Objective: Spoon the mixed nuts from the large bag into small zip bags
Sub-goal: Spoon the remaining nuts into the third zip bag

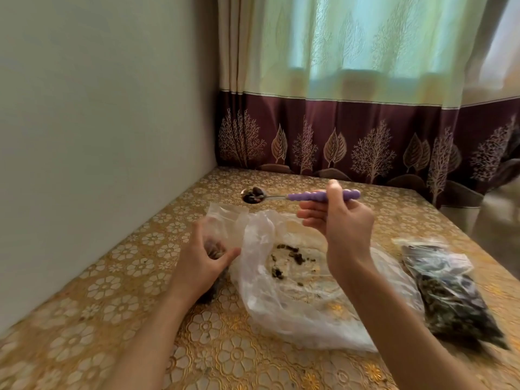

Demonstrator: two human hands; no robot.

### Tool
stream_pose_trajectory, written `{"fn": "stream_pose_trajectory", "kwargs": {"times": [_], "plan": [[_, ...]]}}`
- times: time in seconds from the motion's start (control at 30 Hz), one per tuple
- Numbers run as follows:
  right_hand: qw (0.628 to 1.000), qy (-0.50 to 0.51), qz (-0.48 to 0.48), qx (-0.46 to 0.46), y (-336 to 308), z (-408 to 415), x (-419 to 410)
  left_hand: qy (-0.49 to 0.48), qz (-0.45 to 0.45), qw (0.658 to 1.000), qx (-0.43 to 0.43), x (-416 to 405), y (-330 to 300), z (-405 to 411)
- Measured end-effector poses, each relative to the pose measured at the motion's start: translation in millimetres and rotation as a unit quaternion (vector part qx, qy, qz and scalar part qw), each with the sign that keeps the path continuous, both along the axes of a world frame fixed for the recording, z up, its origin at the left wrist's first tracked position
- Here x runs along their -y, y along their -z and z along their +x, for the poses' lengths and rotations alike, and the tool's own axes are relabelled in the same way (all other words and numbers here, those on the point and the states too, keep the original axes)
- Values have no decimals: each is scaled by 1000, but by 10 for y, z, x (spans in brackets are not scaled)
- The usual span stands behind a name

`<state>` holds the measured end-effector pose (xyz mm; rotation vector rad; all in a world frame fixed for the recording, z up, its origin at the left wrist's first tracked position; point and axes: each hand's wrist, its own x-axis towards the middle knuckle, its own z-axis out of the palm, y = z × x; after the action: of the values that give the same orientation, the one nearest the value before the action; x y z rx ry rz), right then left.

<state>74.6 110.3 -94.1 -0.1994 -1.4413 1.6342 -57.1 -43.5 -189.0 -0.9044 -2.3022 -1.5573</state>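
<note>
A large clear plastic bag lies open on the table with a few dark nuts scattered inside. My right hand pinches the purple handle of a spoon above the bag. The spoon's metal bowl points left and carries a heap of nuts. My left hand grips a small clear zip bag that stands to the left of the large bag, with some nuts at its bottom. The spoon bowl hovers just above and behind the small bag's mouth.
Filled small zip bags of dark nuts lie at the right on the table, which wears a gold flowered cloth. A wall runs along the left edge. Patterned curtains hang behind the far edge.
</note>
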Motion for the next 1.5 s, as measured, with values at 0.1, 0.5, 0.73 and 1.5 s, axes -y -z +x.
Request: {"fn": "stream_pose_trajectory", "kwargs": {"times": [0.1,0.5,0.73,1.5], "plan": [[997,-22,69,18,11,-107,162,2,9,1000,2,-13,8,3],[998,-7,56,-5,89,38,-13,6,38,999,19,-7,5,-3],[983,156,65,66,386,366,-498,-3,29,999,18,-23,13,0],[981,90,-97,143,745,120,-674,20,29,999,-5,-63,-1,41]]}}
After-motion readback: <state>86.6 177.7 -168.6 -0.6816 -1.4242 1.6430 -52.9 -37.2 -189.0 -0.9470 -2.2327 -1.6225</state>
